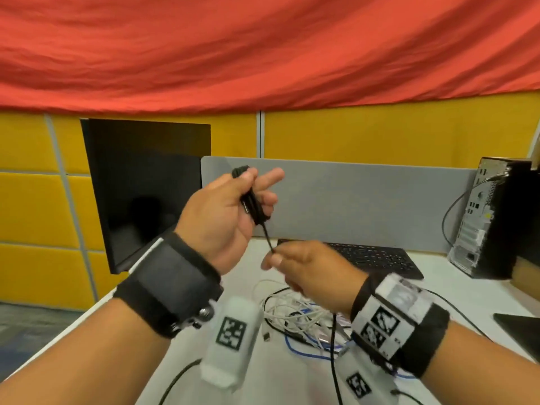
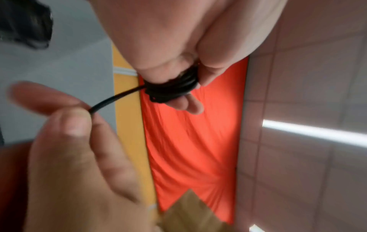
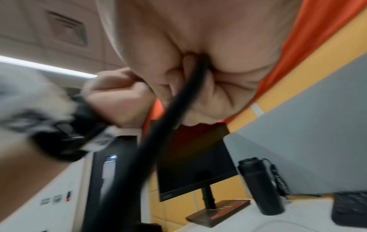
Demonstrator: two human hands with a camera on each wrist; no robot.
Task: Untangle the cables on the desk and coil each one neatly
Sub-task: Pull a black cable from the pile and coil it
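My left hand [image 1: 233,206] is raised above the desk and grips a small coil of black cable [image 1: 253,204], its loops wound between thumb and fingers [image 2: 188,103]. A taut strand runs down from the coil [image 2: 170,90] to my right hand [image 1: 304,266], which pinches the black cable [image 2: 113,100] just below. The cable's long tail [image 3: 158,141] passes through the right fist and hangs to the desk [image 1: 333,346]. Under my hands, a tangle of white cables [image 1: 295,312] with a blue cable [image 1: 306,350] lies on the white desk [image 1: 277,381].
A dark monitor [image 1: 146,194] stands at the left, a black keyboard [image 1: 374,255] lies behind the tangle and a computer tower [image 1: 491,217] stands at the right. A black bottle [image 3: 262,185] stands near the monitor's stand. A grey divider [image 1: 365,200] backs the desk.
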